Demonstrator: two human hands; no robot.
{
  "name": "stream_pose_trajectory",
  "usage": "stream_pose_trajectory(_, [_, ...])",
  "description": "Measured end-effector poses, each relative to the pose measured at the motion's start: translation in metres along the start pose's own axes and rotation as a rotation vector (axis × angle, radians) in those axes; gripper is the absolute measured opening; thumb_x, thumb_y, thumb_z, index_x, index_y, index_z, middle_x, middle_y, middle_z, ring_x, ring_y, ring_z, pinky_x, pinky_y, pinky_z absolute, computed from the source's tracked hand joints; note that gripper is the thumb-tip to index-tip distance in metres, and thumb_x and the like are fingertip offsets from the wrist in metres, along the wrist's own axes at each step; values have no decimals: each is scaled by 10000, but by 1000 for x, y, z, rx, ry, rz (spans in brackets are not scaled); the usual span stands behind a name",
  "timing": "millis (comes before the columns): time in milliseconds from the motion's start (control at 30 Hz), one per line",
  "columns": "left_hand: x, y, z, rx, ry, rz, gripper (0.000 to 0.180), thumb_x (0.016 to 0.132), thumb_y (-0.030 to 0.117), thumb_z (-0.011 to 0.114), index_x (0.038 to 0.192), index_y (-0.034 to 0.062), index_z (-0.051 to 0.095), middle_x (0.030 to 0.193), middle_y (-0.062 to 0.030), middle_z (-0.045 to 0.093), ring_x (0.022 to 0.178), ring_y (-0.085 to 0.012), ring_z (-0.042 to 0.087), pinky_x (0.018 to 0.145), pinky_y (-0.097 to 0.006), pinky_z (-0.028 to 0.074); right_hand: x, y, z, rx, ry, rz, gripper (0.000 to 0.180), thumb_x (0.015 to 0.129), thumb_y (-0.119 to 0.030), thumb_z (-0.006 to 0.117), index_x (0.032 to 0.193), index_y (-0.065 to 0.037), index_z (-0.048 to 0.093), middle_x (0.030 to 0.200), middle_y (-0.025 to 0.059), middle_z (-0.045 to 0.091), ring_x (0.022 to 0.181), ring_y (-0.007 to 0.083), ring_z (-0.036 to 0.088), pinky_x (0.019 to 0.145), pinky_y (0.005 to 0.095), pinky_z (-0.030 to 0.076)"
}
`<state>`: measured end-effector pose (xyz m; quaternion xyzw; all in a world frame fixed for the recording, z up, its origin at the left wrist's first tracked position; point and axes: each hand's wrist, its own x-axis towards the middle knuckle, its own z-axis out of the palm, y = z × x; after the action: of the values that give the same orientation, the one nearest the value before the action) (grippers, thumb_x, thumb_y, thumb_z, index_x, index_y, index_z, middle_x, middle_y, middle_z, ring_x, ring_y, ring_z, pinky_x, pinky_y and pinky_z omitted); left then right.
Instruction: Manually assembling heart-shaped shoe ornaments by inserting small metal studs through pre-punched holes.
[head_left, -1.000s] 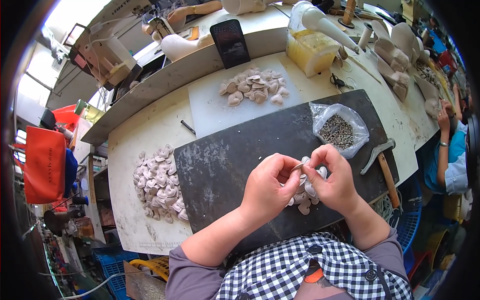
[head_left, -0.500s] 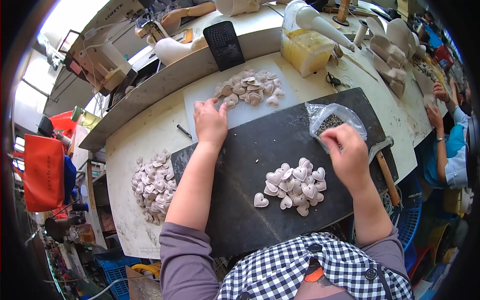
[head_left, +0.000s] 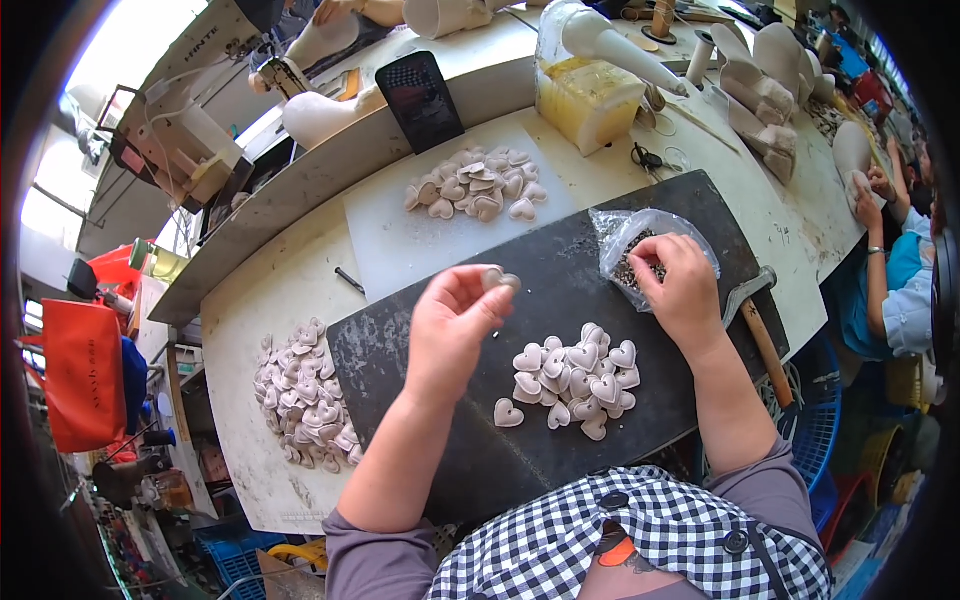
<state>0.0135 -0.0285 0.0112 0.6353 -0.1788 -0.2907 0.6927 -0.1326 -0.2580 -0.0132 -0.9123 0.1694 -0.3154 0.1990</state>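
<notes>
My left hand (head_left: 448, 335) is raised over the dark board (head_left: 450, 440), pinching a small pale padded heart (head_left: 508, 282) between thumb and fingers. My right hand (head_left: 678, 283) reaches into a clear plastic bag (head_left: 703, 234) of tiny dark metal pieces (head_left: 640, 243), too small to name. Its thumb and fingertips are pressed together among them; whatever they grip is hidden. Between my forearms lies a heap of padded hearts (head_left: 578, 378) with dark specks at their middles, and a single heart (head_left: 508, 413) sits just left of it.
More hearts are piled on a white sheet (head_left: 375, 235) and at the table's left (head_left: 300, 400). A hammer (head_left: 765, 345) lies along the board's right edge. Beyond are a phone (head_left: 420, 102), a yellowish block (head_left: 590, 103) and scissors (head_left: 648, 158). At the far right, another person's hands work.
My left hand has come back from the far pile with a heart in its fingers. My right hand has dipped further into the bag. The whole view has shifted slightly.
</notes>
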Motion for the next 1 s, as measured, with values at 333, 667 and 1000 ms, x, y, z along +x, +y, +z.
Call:
stream_pose_trajectory(333, [-35,3,41,-66,-153,-73,222,960,92,677,1143,-21,621,1031,-65,698,905,-107,663,786,-252,547,-7,-65,-32,554,-148,93,123,861,-33,724,956,-27,645,901,89,650,828,209,641,761,328,514])
stream_pose_trajectory(667, [-52,8,50,-118,-157,-85,205,959,60,663,1134,-37,619,1031,-79,701,928,-118,673,843,-257,553,-18,-70,-15,360,105,-254,144,773,-106,792,880,-93,696,907,42,606,815,233,570,736,346,471])
stream_pose_trajectory(1000, [-49,3,43,-277,-233,-248,256,965,103,670,1166,-45,614,1035,-83,692,920,-125,669,838,-263,549,-17,-71,-17,390,-112,-198,93,840,-65,719,885,-52,639,940,92,597,885,292,560,811,394,465])
